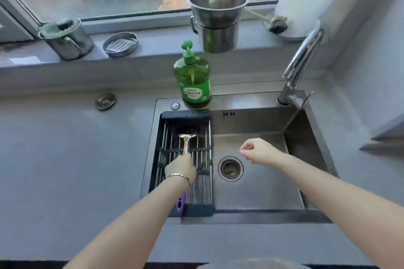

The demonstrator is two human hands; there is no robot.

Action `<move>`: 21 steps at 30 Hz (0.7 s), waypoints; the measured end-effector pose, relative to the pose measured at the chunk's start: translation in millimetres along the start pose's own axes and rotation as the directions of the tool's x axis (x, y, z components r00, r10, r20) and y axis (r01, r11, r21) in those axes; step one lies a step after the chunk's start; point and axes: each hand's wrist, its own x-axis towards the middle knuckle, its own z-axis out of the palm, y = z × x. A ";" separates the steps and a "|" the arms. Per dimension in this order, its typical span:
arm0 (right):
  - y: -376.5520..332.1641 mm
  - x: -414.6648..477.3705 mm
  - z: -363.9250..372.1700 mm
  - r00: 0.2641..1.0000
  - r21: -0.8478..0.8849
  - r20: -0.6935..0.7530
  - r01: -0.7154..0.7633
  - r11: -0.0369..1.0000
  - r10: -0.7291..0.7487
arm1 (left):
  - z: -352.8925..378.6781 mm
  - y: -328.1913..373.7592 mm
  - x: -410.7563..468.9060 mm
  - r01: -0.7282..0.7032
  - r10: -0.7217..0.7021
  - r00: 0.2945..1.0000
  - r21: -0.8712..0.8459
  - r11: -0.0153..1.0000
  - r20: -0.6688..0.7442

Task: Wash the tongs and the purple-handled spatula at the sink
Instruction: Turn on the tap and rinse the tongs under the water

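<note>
Over the black drain rack (185, 114) at the left of the sink (258, 192): left hand (181, 169), fingers curled round the metal shaft of the purple-handled spatula (187, 140). Spatula head low over the rack bars toward the far end; touching or not, cannot tell. Purple handle end (181, 203) showing under the wrist, at the rack's near rim. Bracelet (179, 176) on that wrist. Over the basin, just right of the drain (230, 168): right hand (259, 150), fingers loosely curled, thumb close to forefinger, nothing held. Green soap bottle (193, 81) upright on the ledge behind the rack. Faucet (302, 59) at the far right corner. Stacked steel pots (218, 19) on the windowsill.
</note>
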 end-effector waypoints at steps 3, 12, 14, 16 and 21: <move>10.8 10.1 15.1 0.995 0.009 -0.038 -0.093 0.996 0.093 | 22.0 -14.2 13.7 -0.116 0.115 0.993 0.236 0.965 0.016; 41.5 16.8 51.8 0.974 0.095 -0.002 -0.225 0.970 0.226 | 43.7 -18.7 45.7 -0.376 0.327 0.925 0.616 0.693 0.196; 43.1 16.4 51.9 0.976 0.095 0.009 -0.219 0.971 0.219 | 31.9 -17.1 47.1 -0.368 0.325 0.927 0.630 0.684 0.188; 44.5 17.1 49.1 0.980 0.083 0.007 -0.199 0.976 0.199 | 15.8 -16.9 45.9 -0.332 0.304 0.940 0.613 0.717 0.153; 45.0 18.1 29.0 0.995 0.036 0.015 -0.098 0.995 0.097 | -34.0 0.1 34.0 -0.183 0.212 0.977 0.400 0.898 -0.028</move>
